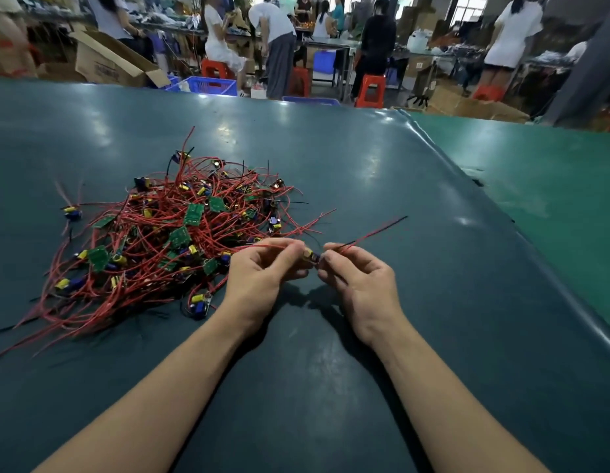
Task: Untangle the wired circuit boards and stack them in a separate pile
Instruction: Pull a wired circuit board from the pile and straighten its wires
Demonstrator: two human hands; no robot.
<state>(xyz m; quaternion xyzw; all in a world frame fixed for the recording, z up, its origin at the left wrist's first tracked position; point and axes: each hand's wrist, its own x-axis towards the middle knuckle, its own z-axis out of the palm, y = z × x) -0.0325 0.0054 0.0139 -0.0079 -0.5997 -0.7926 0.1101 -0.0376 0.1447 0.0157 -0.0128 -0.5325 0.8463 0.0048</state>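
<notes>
Both hands meet at centre frame, just above the dark green tabletop (pixel 365 172); the left hand (pixel 262 271) curls its fingers and pinches a small circuit board (pixel 311 257), red wires (pixel 262 246) trailing leftward from it toward the heap; the right hand (pixel 356 279) pinches the board's other end along with a red-and-black wire pair (pixel 375 232) that juts toward the upper right; the tangled pile of boards (pixel 167 233) sprawls at left of centre, red leads spilling to the lower left; one lone board (pixel 72 212) lies apart at the pile's left edge; people and red stools (pixel 371 90) fill the top of the frame.
</notes>
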